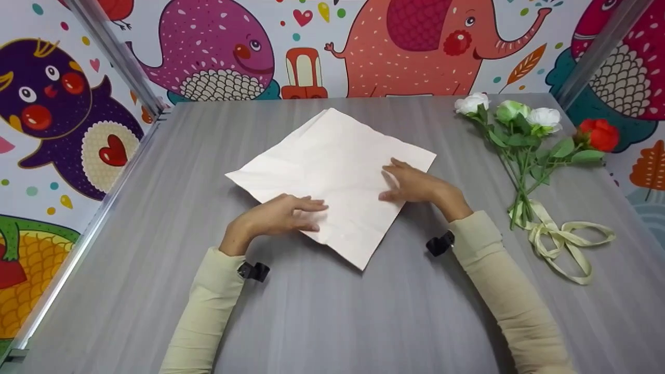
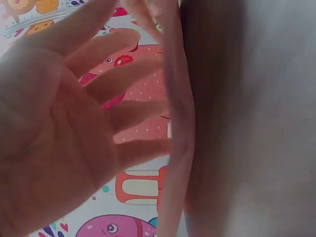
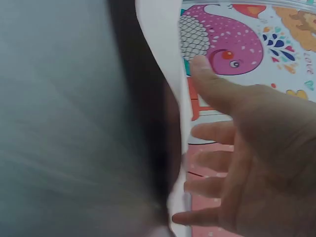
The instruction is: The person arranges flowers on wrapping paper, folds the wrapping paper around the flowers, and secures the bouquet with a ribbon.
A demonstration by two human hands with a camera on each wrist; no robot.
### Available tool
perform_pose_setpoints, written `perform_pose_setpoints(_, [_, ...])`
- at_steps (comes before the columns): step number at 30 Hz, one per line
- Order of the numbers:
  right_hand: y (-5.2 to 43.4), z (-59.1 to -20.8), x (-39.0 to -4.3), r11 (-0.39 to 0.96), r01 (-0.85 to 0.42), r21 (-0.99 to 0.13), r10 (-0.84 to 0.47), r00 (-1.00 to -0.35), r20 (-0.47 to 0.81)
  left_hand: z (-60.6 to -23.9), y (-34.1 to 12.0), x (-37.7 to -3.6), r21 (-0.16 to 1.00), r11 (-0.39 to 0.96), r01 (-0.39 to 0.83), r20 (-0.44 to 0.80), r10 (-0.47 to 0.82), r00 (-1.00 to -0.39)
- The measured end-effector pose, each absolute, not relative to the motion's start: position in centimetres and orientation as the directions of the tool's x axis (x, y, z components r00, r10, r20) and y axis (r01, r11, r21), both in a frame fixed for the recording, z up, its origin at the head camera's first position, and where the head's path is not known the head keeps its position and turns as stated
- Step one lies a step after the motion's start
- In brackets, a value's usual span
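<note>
A pale pinkish-white sheet of wrapping paper (image 1: 337,156) lies turned like a diamond in the middle of the table, with slight creases and a second layer showing along its upper left edge. My left hand (image 1: 278,215) is over its lower left edge, fingers extended onto the sheet. On the opposite side my right hand (image 1: 415,184) has its fingers spread over the right edge. Both wrist views show the paper nearly edge-on, a strip (image 2: 177,123) by the left fingertips and a strip (image 3: 158,34) by the right. Neither hand is curled round anything.
At the right of the grey table (image 1: 332,322) lies a bunch of artificial flowers, with white blooms (image 1: 544,120), a greenish one (image 1: 511,111) and a red one (image 1: 597,135). A cream ribbon (image 1: 571,241) lies looped by the stems. Cartoon-printed panels (image 1: 405,47) stand around the table.
</note>
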State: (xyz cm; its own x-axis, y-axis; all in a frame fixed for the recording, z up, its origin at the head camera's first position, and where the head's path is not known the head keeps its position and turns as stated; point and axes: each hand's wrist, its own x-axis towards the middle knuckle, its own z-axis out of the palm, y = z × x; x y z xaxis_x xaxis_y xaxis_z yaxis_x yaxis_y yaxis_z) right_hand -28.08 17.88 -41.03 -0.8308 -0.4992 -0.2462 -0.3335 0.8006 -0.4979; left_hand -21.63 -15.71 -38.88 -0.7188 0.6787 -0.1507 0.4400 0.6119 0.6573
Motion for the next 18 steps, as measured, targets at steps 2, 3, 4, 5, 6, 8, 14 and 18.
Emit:
perform_pose_setpoints(2, [18.0, -41.4, -28.0, 0.812, -0.326, -0.484, -0.499, -0.818, -0.286, -39.1, -16.4, -21.9, 0.628, 0.666, 0.403, -0.151, 0.612, -0.776])
perform_pose_setpoints(3, [18.1, -41.6, -28.0, 0.813, -0.325, -0.482, -0.501, -0.813, -0.297, -39.2, -16.8, -22.1, 0.603, 0.700, 0.383, -0.152, 0.571, -0.807])
perform_pose_setpoints(4, [18.3, -41.7, -28.0, 0.814, -0.332, -0.477, -0.506, -0.808, -0.302, -39.4, -17.3, -22.3, 0.575, 0.738, 0.354, -0.159, 0.525, -0.836])
perform_pose_setpoints(5, [18.4, -41.7, -27.9, 0.815, -0.345, -0.466, -0.512, -0.805, -0.299, -39.6, -17.6, -22.5, 0.546, 0.775, 0.318, -0.173, 0.475, -0.863])
perform_pose_setpoints(6, [18.4, -41.6, -27.9, 0.811, -0.366, -0.456, -0.523, -0.802, -0.287, -39.8, -17.9, -22.6, 0.515, 0.812, 0.274, -0.198, 0.423, -0.884])
perform_pose_setpoints(8, [18.3, -41.3, -27.7, 0.815, -0.387, -0.431, -0.523, -0.812, -0.259, -40.3, -18.2, -22.9, 0.450, 0.868, 0.210, -0.253, 0.349, -0.902])
perform_pose_setpoints(14, [16.1, -39.8, -26.0, 0.876, -0.265, -0.402, -0.397, -0.870, -0.292, -40.6, -17.0, -22.5, 0.340, 0.923, 0.183, -0.340, 0.302, -0.891])
perform_pose_setpoints(18, [14.2, -39.1, -24.7, 0.879, -0.245, -0.408, -0.399, -0.848, -0.349, -39.9, -15.7, -21.3, 0.298, 0.925, 0.234, -0.308, 0.325, -0.894])
